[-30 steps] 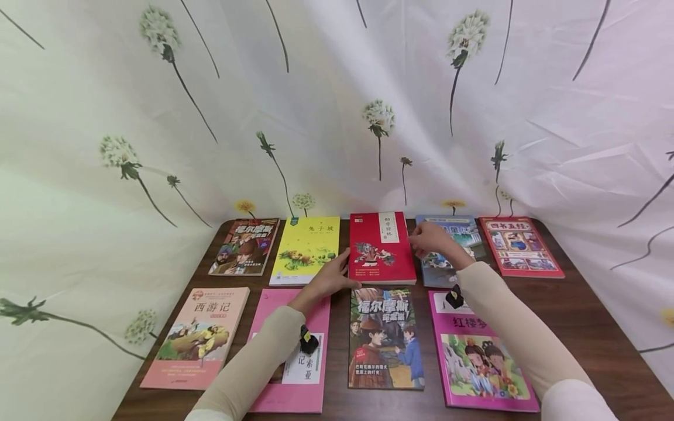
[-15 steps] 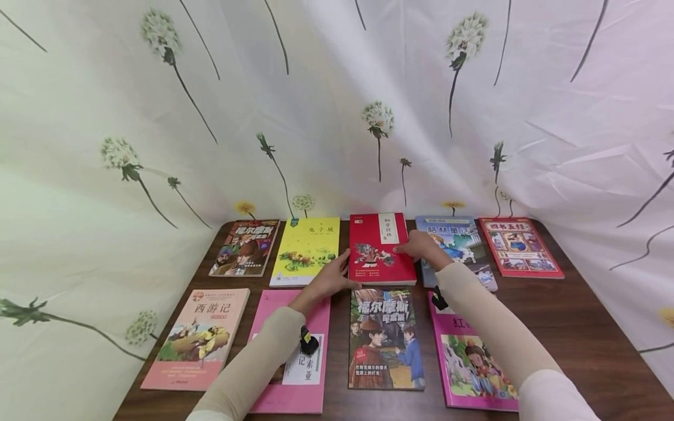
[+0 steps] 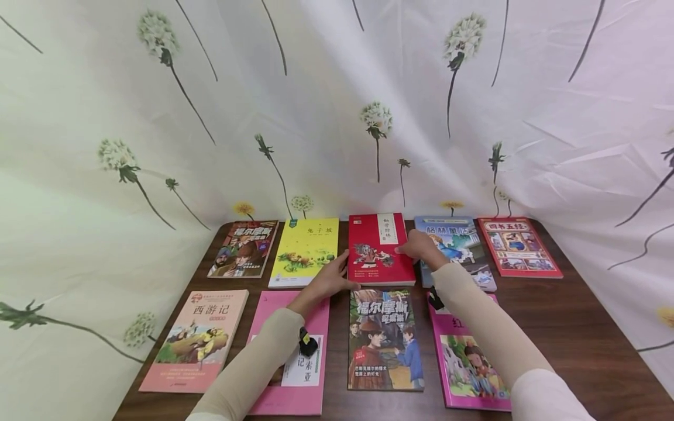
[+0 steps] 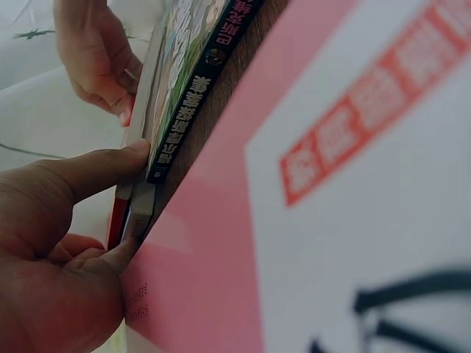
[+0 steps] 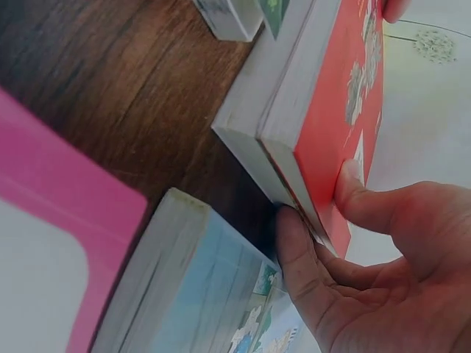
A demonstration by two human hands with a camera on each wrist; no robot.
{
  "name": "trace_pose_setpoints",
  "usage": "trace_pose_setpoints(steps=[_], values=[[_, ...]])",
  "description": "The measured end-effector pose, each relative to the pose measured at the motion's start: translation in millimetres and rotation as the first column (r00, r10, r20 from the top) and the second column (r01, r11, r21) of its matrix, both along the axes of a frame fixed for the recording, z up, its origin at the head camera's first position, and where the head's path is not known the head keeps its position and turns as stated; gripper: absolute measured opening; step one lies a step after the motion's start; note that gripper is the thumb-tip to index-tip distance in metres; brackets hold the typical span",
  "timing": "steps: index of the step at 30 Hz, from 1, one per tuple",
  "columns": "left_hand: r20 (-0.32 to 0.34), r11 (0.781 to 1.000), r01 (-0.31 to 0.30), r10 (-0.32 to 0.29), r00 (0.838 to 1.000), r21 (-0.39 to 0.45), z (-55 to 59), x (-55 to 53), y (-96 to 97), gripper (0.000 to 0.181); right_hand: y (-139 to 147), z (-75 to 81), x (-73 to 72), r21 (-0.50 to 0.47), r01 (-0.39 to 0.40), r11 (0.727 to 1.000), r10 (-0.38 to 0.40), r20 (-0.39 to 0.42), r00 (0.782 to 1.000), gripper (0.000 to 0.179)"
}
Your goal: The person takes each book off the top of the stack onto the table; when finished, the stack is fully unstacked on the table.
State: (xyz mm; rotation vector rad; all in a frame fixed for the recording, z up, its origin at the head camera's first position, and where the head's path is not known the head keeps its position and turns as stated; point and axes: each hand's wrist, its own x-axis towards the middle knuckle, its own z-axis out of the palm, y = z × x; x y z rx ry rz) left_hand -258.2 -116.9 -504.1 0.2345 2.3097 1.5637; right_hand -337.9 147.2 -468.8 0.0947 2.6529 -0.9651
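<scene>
A red book (image 3: 368,234) lies in the middle of the back row, stacked on a second book (image 5: 246,151) whose cover is hidden. At the stack's lower left corner, my left hand (image 3: 327,280) holds the edges, thumb at the front edge and fingers along the left side. My right hand (image 3: 421,247) pinches the red book's right edge, its thumb (image 5: 355,195) on the cover and its fingers at the side near the seam between the two books. In the left wrist view the thumb (image 4: 110,168) overlaps the spine end of the detective book (image 4: 199,70).
Beside the stack lie a yellow book (image 3: 305,251) and a blue book (image 3: 453,242). A detective-story book (image 3: 385,339) is just in front. Pink (image 3: 286,397) and magenta (image 3: 474,374) books lie under the forearms. A floral cloth (image 3: 316,117) hangs behind the dark wooden table (image 3: 568,327).
My right hand has moved slightly left and down from above the blue book, and its thumb is now on the red cover. The left hand stays at the corner.
</scene>
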Motion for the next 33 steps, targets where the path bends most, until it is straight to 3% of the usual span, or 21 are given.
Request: trace_pose_setpoints(steps=[5,23,28,33], values=[[0.002,1.000,-0.008,0.008,1.000,0.007,-0.7,0.8,-1.6,0.111,-3.0,1.7,-1.6,-0.015,0.025,1.000,-0.025,0.020,0.999,0.053],[-0.017,1.000,0.012,-0.012,1.000,-0.002,-1.3,-0.1,-4.3,0.109,-5.8,3.7,-5.8,0.016,-0.001,1.000,0.000,0.035,0.999,0.046],[-0.022,1.000,0.019,-0.019,1.000,-0.009,-2.2,0.6,-3.9,0.109,-6.9,3.7,-0.5,0.054,-0.043,0.998,0.043,0.004,0.999,0.056],[-0.033,0.999,0.031,-0.031,0.999,-0.015,-1.1,0.4,-2.4,0.109,-8.5,3.7,3.0,0.058,0.006,0.998,-0.004,-0.026,1.000,0.064]])
